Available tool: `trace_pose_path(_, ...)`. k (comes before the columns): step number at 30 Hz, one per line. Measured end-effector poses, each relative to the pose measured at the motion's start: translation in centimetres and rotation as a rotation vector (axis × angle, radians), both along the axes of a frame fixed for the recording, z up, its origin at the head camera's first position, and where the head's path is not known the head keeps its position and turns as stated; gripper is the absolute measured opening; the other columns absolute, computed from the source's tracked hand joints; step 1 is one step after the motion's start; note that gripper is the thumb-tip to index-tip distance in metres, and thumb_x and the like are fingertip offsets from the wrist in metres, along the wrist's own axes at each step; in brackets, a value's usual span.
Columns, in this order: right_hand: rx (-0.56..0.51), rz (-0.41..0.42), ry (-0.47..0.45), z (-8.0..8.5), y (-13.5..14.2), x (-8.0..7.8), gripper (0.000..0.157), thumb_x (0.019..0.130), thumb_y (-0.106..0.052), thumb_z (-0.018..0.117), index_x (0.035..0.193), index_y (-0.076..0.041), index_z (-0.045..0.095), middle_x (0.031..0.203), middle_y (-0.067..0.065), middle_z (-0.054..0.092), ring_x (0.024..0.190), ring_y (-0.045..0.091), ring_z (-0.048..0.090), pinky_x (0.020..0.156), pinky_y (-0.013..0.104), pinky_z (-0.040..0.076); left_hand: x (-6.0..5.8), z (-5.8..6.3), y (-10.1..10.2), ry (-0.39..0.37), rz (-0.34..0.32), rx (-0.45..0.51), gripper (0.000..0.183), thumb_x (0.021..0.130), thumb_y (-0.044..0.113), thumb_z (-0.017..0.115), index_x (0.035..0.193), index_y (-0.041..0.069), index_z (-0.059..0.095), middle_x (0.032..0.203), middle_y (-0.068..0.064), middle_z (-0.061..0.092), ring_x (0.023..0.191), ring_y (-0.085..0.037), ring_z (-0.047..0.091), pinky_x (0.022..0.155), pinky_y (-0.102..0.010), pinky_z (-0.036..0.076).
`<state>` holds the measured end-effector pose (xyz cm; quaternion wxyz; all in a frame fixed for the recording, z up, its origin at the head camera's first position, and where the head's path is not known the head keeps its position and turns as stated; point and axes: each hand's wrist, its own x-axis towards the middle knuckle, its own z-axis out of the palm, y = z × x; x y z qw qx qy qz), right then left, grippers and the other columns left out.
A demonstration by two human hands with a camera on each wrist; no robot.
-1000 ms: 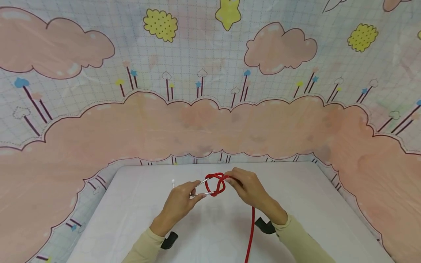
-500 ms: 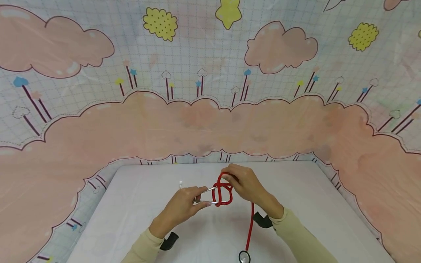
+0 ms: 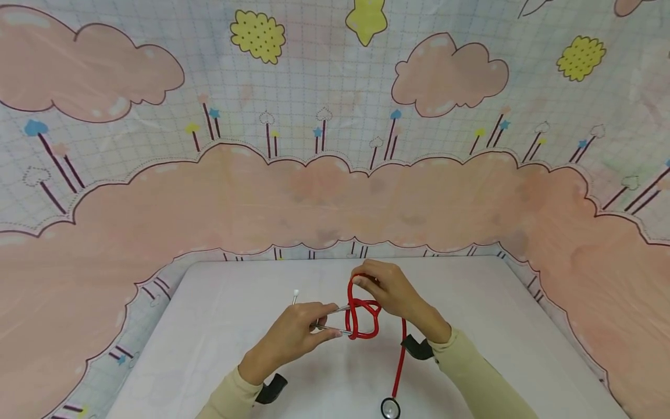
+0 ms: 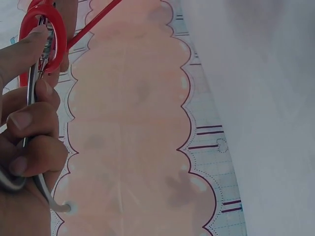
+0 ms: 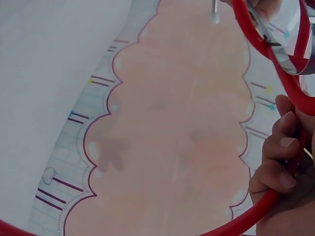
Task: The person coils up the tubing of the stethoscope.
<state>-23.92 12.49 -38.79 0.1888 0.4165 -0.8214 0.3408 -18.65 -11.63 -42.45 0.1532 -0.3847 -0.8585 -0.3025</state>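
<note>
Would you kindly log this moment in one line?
left hand: grips stethoscope ear tubes; right hand: holds red tubing; tubing: looped around ear tubes; chestpiece: at tubing's end

A white table [image 3: 209,314] is at the bottom middle. Behind it is a printed cloth [image 3: 335,201], with a pink cloud [image 3: 89,73] at the upper left and a yellow star [image 3: 366,20] at the top.

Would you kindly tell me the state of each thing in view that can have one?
Left hand: holding the metal ear tubes
Right hand: pinching the red tubing
Metal ear tubes: held, branches apart
Red tubing: bent into loops
White ear tip: clear of the fingers
Chest piece: black-rimmed face showing; table contact unclear
</note>
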Motion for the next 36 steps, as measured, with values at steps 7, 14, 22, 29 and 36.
trace_pose_path(7,-0.001,0.017,-0.115,-0.5,0.4,-0.7,0.01,0.09,-0.006,0.068,0.099,-0.01,0.071,0.076,-0.002,0.059,0.068,0.003,0.046,0.061,0.019,0.045,0.2,0.0,0.0,0.038,-0.044,0.067,0.032,0.083,0.031,0.078,0.106,0.011,0.07,0.069,0.002,0.056,0.064,0.003,0.039,0.055,-0.009,0.035)
trace_pose_path(14,-0.033,0.039,-0.22,-0.9,0.6,-0.6,0.011,0.094,-0.009,0.064,0.101,-0.01,0.073,0.078,-0.002,0.061,0.07,0.006,0.048,0.064,0.02,0.047,0.2,-0.3,0.0,0.075,-0.043,0.117,0.035,0.081,0.03,0.08,0.107,0.009,0.071,0.069,0.0,0.057,0.063,0.003,0.038,0.055,-0.008,0.034)
trace_pose_path(22,-0.093,0.037,-0.37,-2.5,0.4,-0.6,0.016,0.098,-0.01,0.058,0.105,-0.01,0.072,0.088,0.004,0.07,0.08,0.012,0.058,0.074,0.025,0.053,0.0,-0.4,0.0,0.163,-0.031,0.199,0.037,0.077,0.025,0.083,0.108,0.008,0.071,0.069,0.003,0.057,0.061,0.001,0.041,0.055,-0.005,0.034)
trace_pose_path(29,-0.101,-0.044,-0.478,-4.3,0.8,-0.6,0.018,0.101,-0.015,0.055,0.106,-0.007,0.07,0.084,0.006,0.064,0.075,0.014,0.052,0.066,0.022,0.047,-0.4,-0.1,-0.6,0.217,0.016,0.313,0.04,0.073,0.015,0.086,0.109,0.007,0.069,0.071,0.005,0.054,0.06,-0.003,0.044,0.055,-0.008,0.036)
trace_pose_path(36,-0.071,-0.063,-0.458,-5.0,1.2,-0.3,0.022,0.102,-0.019,0.054,0.113,-0.008,0.069,0.078,0.0,0.055,0.071,0.008,0.048,0.061,0.021,0.041,-0.6,0.1,-1.2,0.22,0.112,0.358,0.043,0.069,0.008,0.087,0.107,0.001,0.07,0.071,0.004,0.053,0.059,-0.004,0.043,0.054,-0.01,0.038)
